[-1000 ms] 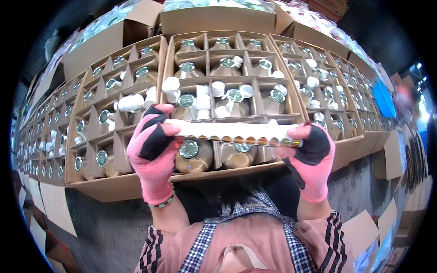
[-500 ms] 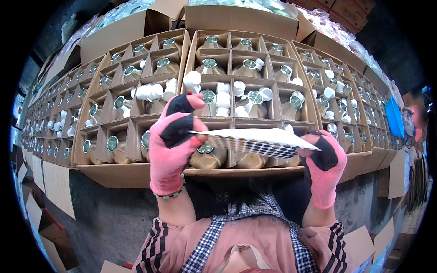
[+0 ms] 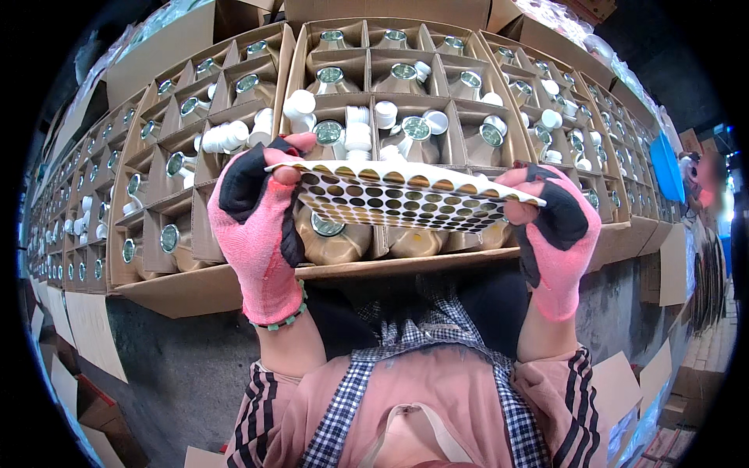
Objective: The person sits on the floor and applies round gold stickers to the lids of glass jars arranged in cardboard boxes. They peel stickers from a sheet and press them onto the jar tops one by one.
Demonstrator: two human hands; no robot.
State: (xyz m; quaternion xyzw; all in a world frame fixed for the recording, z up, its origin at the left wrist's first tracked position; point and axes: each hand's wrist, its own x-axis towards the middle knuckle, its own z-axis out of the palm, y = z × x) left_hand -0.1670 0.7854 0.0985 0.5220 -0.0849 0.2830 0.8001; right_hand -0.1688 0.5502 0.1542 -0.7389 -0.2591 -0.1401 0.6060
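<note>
A white sheet (image 3: pixel 406 204) with rows of round, shiny gold-to-dark dots is stretched between my hands above the nearest box. In a pink and black glove with bared fingertips, my left hand (image 3: pixel 261 210) pinches the sheet's left end. My right hand (image 3: pixel 555 230), gloved the same way, grips the right end. Beneath and beyond the sheet, a divided cardboard box (image 3: pixel 437 262) holds gold-coloured bottles (image 3: pixel 335 243) with shiny round mouths. White caps (image 3: pixel 358 134) lie stacked and loose among their necks. The sheet hides part of the nearest row.
More divided boxes of bottles stand to the left (image 3: pixel 156 295) and right (image 3: pixel 624 234). Behind them are open cartons (image 3: pixel 390 10) and clear plastic wrapping (image 3: pixel 562 22). A blue basin (image 3: pixel 665 168) is at the far right, near another person (image 3: pixel 706 183). Cardboard flaps (image 3: pixel 90 327) hang over the concrete floor (image 3: pixel 183 355).
The sheet has tilted, so more of its dotted face shows. My left hand has moved left and up, and the boxes sit higher and further left in the picture.
</note>
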